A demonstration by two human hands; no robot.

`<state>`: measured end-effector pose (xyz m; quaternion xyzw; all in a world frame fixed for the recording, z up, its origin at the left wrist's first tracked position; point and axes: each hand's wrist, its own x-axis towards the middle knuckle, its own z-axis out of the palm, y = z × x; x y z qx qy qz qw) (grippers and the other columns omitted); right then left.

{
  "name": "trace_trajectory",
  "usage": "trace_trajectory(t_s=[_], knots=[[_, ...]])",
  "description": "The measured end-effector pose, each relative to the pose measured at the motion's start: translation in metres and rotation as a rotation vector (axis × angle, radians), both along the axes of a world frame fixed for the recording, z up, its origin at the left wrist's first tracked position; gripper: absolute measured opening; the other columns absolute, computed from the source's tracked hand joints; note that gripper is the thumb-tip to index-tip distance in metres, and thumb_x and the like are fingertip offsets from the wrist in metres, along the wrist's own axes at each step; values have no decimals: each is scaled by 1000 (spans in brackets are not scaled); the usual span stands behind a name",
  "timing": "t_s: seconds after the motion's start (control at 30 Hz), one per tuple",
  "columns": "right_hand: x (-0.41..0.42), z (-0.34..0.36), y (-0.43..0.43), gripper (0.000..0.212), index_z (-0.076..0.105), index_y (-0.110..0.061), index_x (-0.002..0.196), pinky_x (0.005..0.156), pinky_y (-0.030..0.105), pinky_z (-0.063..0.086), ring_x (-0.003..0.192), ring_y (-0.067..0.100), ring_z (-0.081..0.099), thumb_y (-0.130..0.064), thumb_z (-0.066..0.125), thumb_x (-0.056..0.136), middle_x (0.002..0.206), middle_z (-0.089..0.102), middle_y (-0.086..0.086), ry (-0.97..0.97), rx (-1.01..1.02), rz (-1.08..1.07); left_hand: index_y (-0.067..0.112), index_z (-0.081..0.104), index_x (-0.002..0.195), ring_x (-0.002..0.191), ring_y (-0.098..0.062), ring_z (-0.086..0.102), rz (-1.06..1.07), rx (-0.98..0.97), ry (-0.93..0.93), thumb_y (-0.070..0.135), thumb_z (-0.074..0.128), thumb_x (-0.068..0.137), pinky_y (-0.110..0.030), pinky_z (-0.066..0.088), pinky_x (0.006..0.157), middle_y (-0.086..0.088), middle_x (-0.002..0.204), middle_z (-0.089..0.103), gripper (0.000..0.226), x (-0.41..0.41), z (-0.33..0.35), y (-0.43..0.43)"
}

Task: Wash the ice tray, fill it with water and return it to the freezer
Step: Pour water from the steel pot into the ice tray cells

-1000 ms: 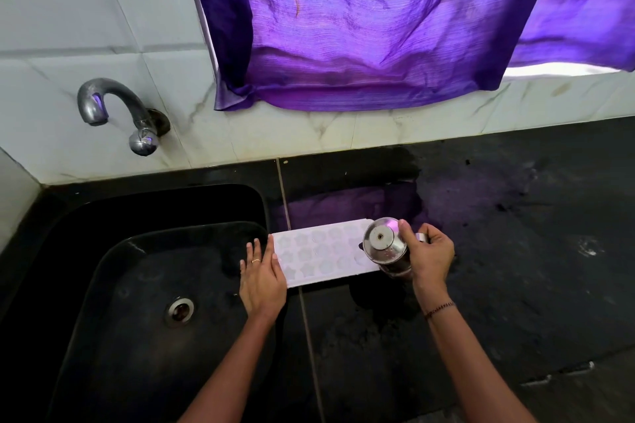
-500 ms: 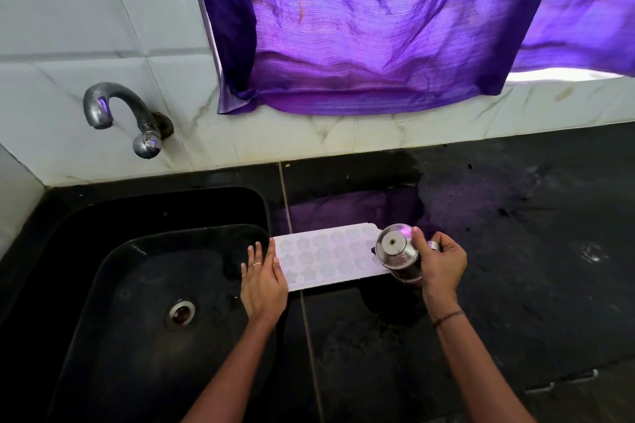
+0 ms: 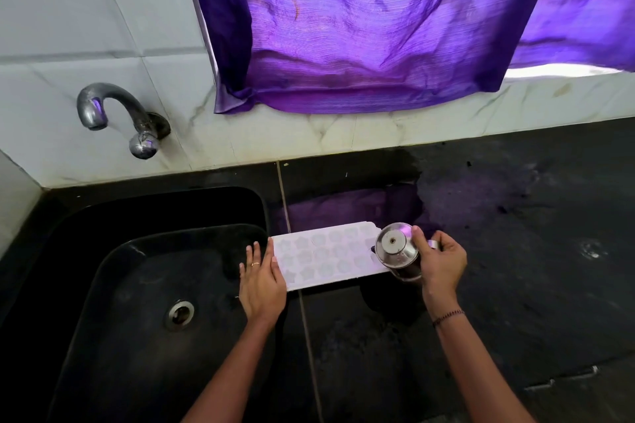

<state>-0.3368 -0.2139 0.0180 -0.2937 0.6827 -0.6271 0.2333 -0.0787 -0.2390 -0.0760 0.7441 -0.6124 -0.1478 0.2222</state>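
A white ice tray point(image 3: 326, 256) with star-shaped cells lies flat on the black counter point(image 3: 515, 251), just right of the sink. My left hand point(image 3: 261, 280) rests flat on the tray's left end, fingers spread. My right hand point(image 3: 441, 263) grips a small steel cup point(image 3: 397, 251), tipped on its side over the tray's right end with its round base facing me. I cannot tell whether water is coming out of it.
A black sink point(image 3: 144, 285) with a steel drain point(image 3: 180, 313) lies to the left. A steel tap point(image 3: 113, 115) juts from the white tiled wall above it. A purple curtain point(image 3: 360, 27) hangs over the back. A wet patch point(image 3: 360, 206) darkens the counter behind the tray.
The steel cup in my right hand has stayed tipped over the tray's right end. My left hand keeps its place on the left end. My head has shifted slightly.
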Motion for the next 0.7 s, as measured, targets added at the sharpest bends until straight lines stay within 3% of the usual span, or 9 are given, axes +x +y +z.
trace_trajectory(t_s=[0.5,0.7], knots=[[-9,-2,1,48,33,-15,53,48,21,27,50,8,24,-13,73,79,52,29,-1,-95,18,-58,21,28,147,146,-18,13,1,-17,18,34,11,91,-35,9,119,-6,155,25,60,-1,2,2],[-15,-6,6,50,31,-14,53,43,14,26,50,7,22,-13,73,79,53,28,0,-61,45,-83,21,27,147,146,-17,13,1,-13,10,34,11,91,-36,9,119,-6,155,25,60,-1,0,1]])
